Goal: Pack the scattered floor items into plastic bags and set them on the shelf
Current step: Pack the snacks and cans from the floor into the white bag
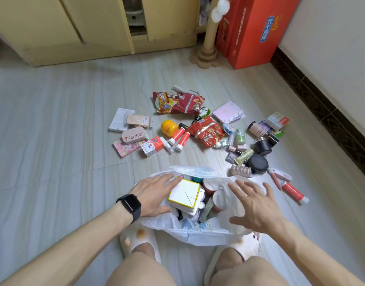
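The scene is lit brightly and evenly by diffuse light, only faint shadows are cast on the floor (53,124), and lines are bowed toward the edges by wide-angle distortion.

Pose, left hand (154,195): palm down, fingers straight and slightly spread, pointing forward and to the right. The thumb lies low on the near side and nothing is gripped. The left forearm (74,244) is bare, enters from the lower left and runs diagonally toward centre, with the wrist in line.

Pose, right hand (258,205): palm down, all five fingers splayed wide, tips pointing forward and left, thumb stretched out to the near side, no grasp. The right forearm (313,254) is bare and enters from the lower right. The hands are apart and angled inward toward each other.
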### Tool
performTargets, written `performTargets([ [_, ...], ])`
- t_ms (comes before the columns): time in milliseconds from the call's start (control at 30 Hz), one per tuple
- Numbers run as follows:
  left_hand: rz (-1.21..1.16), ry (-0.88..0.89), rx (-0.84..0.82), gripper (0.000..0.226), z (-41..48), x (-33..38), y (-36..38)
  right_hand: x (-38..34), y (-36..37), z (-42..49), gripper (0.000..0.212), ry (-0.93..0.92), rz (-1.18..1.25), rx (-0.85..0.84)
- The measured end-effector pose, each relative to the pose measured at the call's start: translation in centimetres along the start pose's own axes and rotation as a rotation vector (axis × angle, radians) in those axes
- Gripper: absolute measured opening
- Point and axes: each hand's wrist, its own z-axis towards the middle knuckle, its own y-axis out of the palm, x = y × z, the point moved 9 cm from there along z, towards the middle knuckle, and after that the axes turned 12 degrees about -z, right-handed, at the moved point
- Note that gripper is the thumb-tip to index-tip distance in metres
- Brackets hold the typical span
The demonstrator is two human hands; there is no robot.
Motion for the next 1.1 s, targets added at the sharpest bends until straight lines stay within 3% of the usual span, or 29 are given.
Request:
performTargets([
  [100,0.022,0.135,0.286,0.051,0.3,0.9,-4.9,-1.0,-6.8,0.0,0.051,-0.049,-0.006,0.353],
  [200,-0.094,0.016,0.397,0.041,2.1,-1.6,-8.4,-2.8,-11.9,1.5,0.039,-0.154,0.156,0.501],
  [300,-0.230,-0.279,0.287,0.053,5.1,-7.7,-8.1,-4.9,-14.7,5.3,0.044,-0.236,0.226,0.479],
  [400,-0.342,-0.558,0.195,0.062,6.9,-14.7,-5.1,-7.1,-15.0,10.6,0.047,-0.297,0.214,0.351],
  [500,-0.289,-0.680,0.045,0.070,8.1,-19.2,-0.9,-8.7,-12.8,16.5,0.050,-0.313,0.135,0.184],
  [633,-0.227,-0.648,-0.084,0.082,10.3,-21.7,3.4,-9.7,-8.0,24.2,0.058,-0.278,-0.031,-0.034],
  [800,-0.198,-0.515,-0.114,0.086,14.0,-22.6,7.0,-11.1,-4.2,30.6,0.069,-0.307,-0.222,-0.056],
  [967,-0.222,-0.512,-0.083,0.072,15.0,-23.3,8.8,-12.4,-2.0,32.5,0.046,-0.320,-0.290,0.016],
  [1100,-0.358,-0.536,-0.023,0.056,12.9,-22.9,6.6,-10.3,-4.1,31.1,0.027,-0.255,-0.002,0.044],
])
